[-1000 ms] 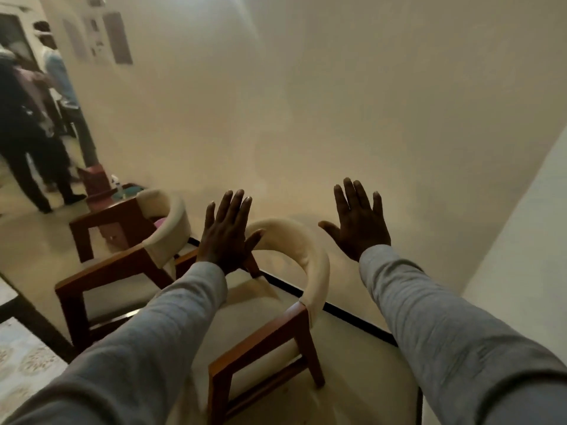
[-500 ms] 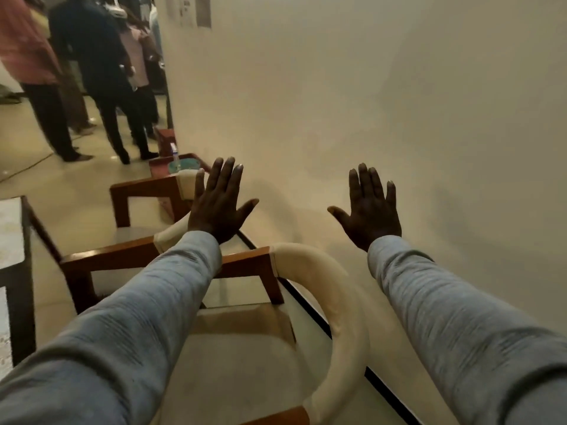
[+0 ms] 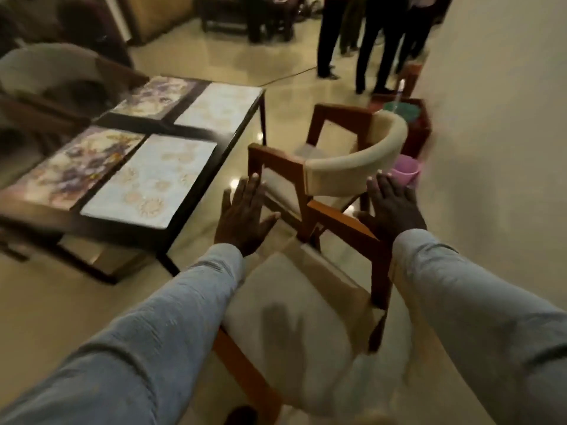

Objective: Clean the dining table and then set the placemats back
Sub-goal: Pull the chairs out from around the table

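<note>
Table: a dark dining table [image 3: 196, 185] stood on the glossy floor [image 3: 285, 96].
On it: four placemats, two pale patterned [image 3: 153, 182], two purple floral [image 3: 76, 164], flat.

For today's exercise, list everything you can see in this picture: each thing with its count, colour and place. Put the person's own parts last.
Dining table: one, dark, left.
Placemats: four on the table; two pale blue, two purple floral.
Chairs: two, wood with cream cushions; nearest, beyond it.
Pink bucket: one, by the wall.
Green tub: one, farther along the wall.
Bystanders' legs: several, dark, top.
Left hand, right hand: open, empty, grey sleeves.
</note>
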